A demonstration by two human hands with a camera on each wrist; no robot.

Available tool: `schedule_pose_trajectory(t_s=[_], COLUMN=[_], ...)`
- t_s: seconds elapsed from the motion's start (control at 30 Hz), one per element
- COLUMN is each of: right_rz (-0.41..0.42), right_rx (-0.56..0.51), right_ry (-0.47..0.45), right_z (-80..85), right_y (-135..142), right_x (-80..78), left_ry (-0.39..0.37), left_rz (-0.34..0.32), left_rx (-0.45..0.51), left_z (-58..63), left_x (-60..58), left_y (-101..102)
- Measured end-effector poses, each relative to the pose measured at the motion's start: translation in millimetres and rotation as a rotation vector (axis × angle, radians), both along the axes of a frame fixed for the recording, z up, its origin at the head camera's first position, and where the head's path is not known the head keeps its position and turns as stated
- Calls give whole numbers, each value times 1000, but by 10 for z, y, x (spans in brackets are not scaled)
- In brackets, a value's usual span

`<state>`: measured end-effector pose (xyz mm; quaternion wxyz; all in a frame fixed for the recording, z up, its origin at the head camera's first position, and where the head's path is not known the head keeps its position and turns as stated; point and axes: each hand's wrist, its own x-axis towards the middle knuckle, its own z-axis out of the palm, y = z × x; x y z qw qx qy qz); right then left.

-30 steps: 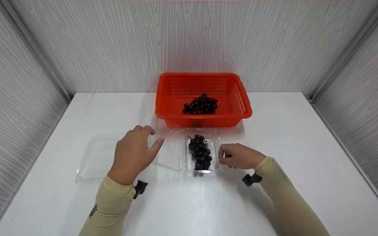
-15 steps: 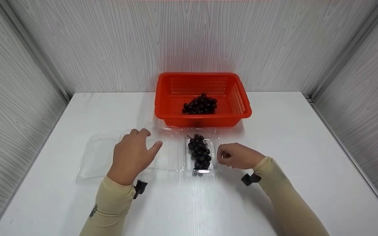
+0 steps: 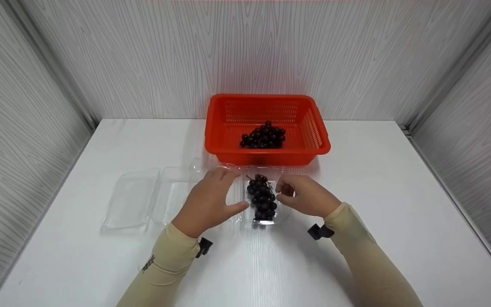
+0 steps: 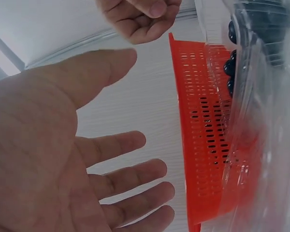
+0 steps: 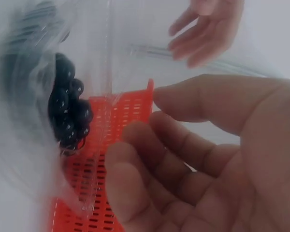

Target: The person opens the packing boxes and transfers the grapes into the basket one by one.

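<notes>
The clear clamshell box (image 3: pixel 264 200) sits on the white table (image 3: pixel 377 204) right in front of you, just this side of the red basket (image 3: pixel 267 128), with a bunch of dark grapes (image 3: pixel 262 198) lying lengthwise in its tray. Its open lid (image 3: pixel 228 192) spreads out to the left. Your left hand (image 3: pixel 210 200) lies over that lid, fingers straight and loosely spread, thumb reaching toward the tray's near left edge; your left wrist view shows the palm wide open and gripping nothing. Your right hand (image 3: pixel 304 197) is at the tray's right side, fingers curled inward with the tips close to the rim, though you cannot tell from these views whether they actually pinch the plastic. A second bunch of grapes (image 3: pixel 263 137) rests inside the basket. Farther left on the table lies another clear clamshell box (image 3: pixel 132 200), open and flat.
</notes>
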<state>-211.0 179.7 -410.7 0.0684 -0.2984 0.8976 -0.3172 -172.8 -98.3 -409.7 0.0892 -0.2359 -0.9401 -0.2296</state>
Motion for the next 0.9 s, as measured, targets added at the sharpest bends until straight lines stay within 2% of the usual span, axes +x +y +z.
schedule_pose_trajectory(t_s=[0.1, 0.33, 0.63, 0.77, 0.9], right_rz=[-33, -78, -56, -69, -84], right_rx=[21, 97, 124, 163, 211], right_ry=[21, 52, 31, 5, 9], right_z=[15, -20, -75, -91, -115], right_y=[-61, -109, -133, -167, -192], right_x=[3, -7, -10, -18, -19], left_ry=[-59, -139, -175, -219, -222], left_rz=[-34, -39, -25, -16, -10], left_rx=[-11, -65, -96, -106, -131], left_z=[-59, -163, -309, -342, -351], left_x=[-16, -20, -42, -56, -49], left_y=[47, 155, 235, 249, 258])
